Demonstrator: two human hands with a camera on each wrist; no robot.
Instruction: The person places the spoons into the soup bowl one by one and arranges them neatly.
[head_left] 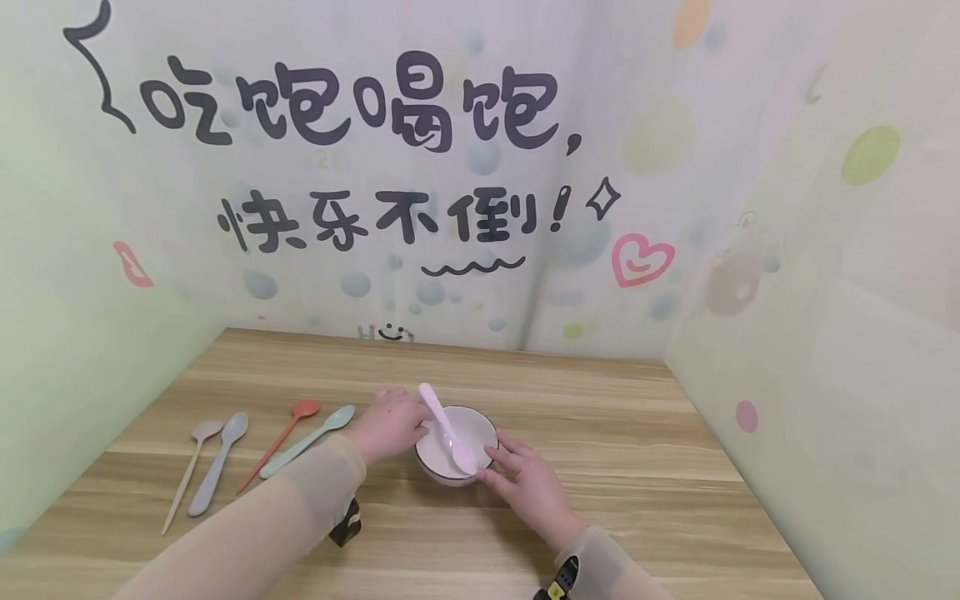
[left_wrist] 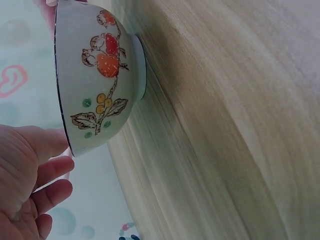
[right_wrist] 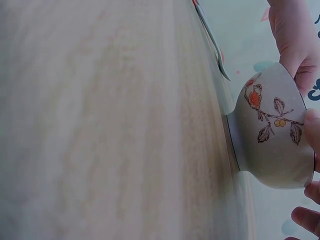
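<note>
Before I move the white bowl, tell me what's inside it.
A pink spoon sits in the white bowl, scoop inside, handle sticking out past the far rim. Bare white inner wall shows around it; the patch hidden beneath the scoop cannot be seen.

Left forearm point(head_left: 255, 517): slanted forward and inward over the desk point(head_left: 637, 467). Left hand point(head_left: 393, 423): sat nearer the far edge, fingers bent. Right forearm point(head_left: 618, 571): angled inward. Right hand point(head_left: 531, 487): sat farther from that edge, thumb and fingers parted.

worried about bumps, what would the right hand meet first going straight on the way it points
The bowl: the right hand seems to touch its rim, though exact contact is hard to judge.
</note>
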